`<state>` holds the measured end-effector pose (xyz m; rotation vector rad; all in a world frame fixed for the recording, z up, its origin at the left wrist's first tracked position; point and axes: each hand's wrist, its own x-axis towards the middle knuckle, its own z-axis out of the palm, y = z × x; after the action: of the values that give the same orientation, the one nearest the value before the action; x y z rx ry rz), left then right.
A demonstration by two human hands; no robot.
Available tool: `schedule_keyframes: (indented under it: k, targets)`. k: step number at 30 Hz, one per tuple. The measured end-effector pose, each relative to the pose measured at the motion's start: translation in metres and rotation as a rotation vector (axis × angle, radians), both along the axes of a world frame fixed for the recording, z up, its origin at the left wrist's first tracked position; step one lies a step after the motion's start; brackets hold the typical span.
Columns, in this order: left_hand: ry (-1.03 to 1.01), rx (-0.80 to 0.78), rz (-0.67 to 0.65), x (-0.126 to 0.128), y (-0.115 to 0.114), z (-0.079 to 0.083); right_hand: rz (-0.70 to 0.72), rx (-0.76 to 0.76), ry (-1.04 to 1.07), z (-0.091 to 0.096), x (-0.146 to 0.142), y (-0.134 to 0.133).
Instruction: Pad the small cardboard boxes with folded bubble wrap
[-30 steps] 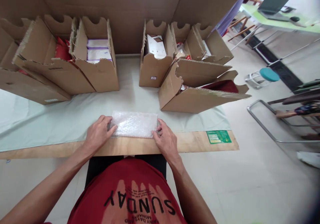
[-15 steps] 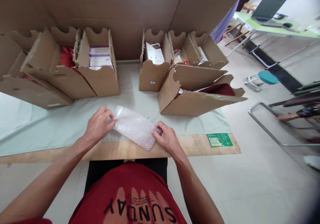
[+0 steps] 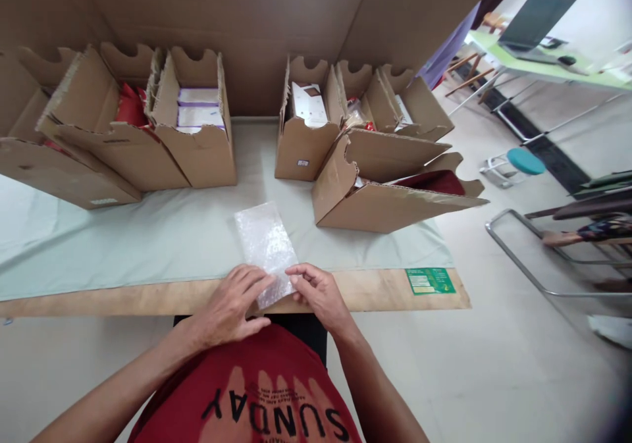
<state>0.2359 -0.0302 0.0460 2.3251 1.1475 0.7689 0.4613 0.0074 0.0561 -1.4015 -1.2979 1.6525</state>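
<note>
A clear bubble wrap bag (image 3: 269, 239) lies at a slant across the table's front edge, its near end by my body. My left hand (image 3: 234, 305) rests at the bag's lower left edge, fingers stretched out and thumb apart. At the lower right edge, my right hand (image 3: 318, 295) has thumb and index finger closed on the bag's rim. Both hands touch the bag near its close end; the far end lies flat on the pale green cloth (image 3: 187, 232).
Cardboard bins stand behind: one with white and purple boxes (image 3: 200, 115), one with a red packet (image 3: 131, 110), one with a white box (image 3: 310, 106). A tilted bin (image 3: 375, 206) lies at right. A green card (image 3: 429, 280) sits on the wooden edge.
The bubble wrap bag has turned to point more away from me. My left hand has let go of its far left corner and come down toward me with its fingers spread.
</note>
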Motion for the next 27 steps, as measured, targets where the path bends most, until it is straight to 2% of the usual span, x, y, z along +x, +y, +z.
schedule_keyframes:
  k: [3,5,7,9,12,15,17,19,21,23,25,27]
  targets:
    - [-0.167,-0.066,0.206,0.005,0.004,-0.005,-0.109,-0.101,0.187,0.004,-0.010,0.000]
    - [-0.282,-0.214,0.372,0.005,0.012,-0.004,-0.184,-0.127,0.286,0.003,-0.016,-0.002]
    - [-0.356,-0.360,0.477,0.003,0.019,-0.002,-0.231,-0.142,0.369,0.001,-0.021,-0.002]
    - [-0.372,-0.412,0.484,0.000,0.025,-0.001,-0.241,-0.148,0.410,0.000,-0.022,-0.002]
    - [-0.316,-0.361,0.464,-0.003,0.028,-0.003,-0.212,-0.140,0.418,-0.002,-0.020,0.000]
    - [-0.293,-0.376,0.512,-0.001,0.032,-0.004,-0.170,-0.103,0.368,-0.004,-0.019,-0.001]
    - [-0.291,-0.413,0.537,0.002,0.037,-0.003,-0.160,0.031,0.232,-0.007,-0.017,-0.005]
    - [-0.280,-0.427,0.558,0.004,0.043,-0.002,-0.122,0.320,0.003,-0.009,-0.016,-0.007]
    - [-0.265,-0.416,0.578,0.005,0.049,0.000,0.005,0.665,-0.245,-0.011,-0.014,-0.007]
    - [-0.256,-0.395,0.591,0.005,0.051,-0.001,0.194,0.911,-0.443,-0.010,-0.013,-0.002]
    - [-0.245,-0.380,0.588,0.005,0.052,-0.002,0.353,1.013,-0.576,-0.008,-0.012,0.004]
    - [-0.229,-0.367,0.579,0.003,0.051,-0.005,0.453,1.043,-0.671,-0.005,-0.012,0.010]
